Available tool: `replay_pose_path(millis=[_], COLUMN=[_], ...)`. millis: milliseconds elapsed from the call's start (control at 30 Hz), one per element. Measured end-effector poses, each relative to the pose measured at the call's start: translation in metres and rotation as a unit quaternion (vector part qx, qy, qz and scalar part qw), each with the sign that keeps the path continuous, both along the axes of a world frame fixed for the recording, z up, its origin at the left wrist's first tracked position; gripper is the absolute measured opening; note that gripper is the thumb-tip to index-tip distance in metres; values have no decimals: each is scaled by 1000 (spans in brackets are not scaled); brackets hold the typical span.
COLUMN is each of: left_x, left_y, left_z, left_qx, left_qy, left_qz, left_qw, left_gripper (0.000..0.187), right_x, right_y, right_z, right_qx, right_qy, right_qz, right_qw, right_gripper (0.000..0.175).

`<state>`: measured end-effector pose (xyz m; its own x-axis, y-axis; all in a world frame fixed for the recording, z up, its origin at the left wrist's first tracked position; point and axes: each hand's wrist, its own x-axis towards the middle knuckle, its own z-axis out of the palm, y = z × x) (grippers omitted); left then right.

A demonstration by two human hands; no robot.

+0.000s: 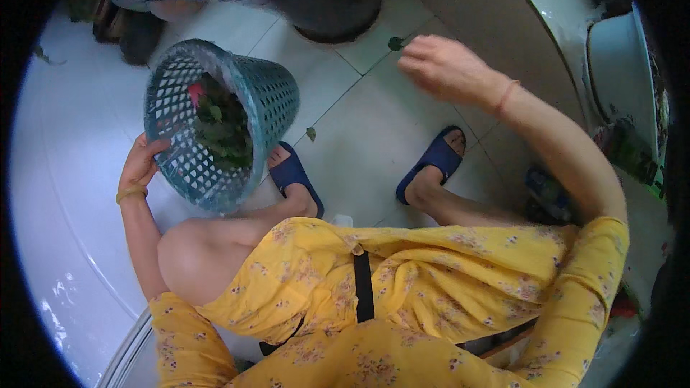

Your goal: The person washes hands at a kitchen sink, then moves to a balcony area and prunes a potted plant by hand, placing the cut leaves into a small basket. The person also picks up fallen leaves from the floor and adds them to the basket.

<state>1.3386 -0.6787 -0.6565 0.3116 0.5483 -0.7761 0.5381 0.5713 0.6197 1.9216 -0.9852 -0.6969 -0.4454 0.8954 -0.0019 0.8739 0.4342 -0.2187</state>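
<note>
In my left hand (143, 161) is the rim of a blue-green plastic mesh basket (274, 99), tipped so that its mouth faces me. Dark green leaves (221, 129) and a small pink-red scrap (195, 94) lie inside it. My right hand (450, 69), slightly blurred, is out over the tiled floor (356, 134) with its fingers curled. A small green leaf (396, 43) shows right at those fingertips. Whether the fingers pinch it or it lies on the floor behind them, I cannot tell.
A loose leaf (311, 133) lies on the floor between my feet in blue slippers (295, 170). A dark round container (337, 11) stands ahead, beside dark shoes (141, 35). On the right are a pale basin (620, 67) and a plastic bottle (547, 188).
</note>
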Motion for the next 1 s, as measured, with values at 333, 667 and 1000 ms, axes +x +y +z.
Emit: replay_pose_path(millis=[333, 667, 1000], left_x=[-32, -13, -18], left_y=[-5, -19, -20], left_z=[-34, -56, -60], left_qx=[-20, -53, -31], left_qy=[50, -12, 4], left_qz=[194, 332, 330], left_qw=[980, 942, 944], left_gripper=[28, 34, 35], right_x=[-279, -35, -183], right_y=[-43, -40, -196], right_z=[-246, -253, -190], right_qx=[90, -45, -694], right_qy=[187, 77, 587], right_qz=[-54, -278, -207], right_qw=[977, 957, 361], right_gripper=[14, 21, 29])
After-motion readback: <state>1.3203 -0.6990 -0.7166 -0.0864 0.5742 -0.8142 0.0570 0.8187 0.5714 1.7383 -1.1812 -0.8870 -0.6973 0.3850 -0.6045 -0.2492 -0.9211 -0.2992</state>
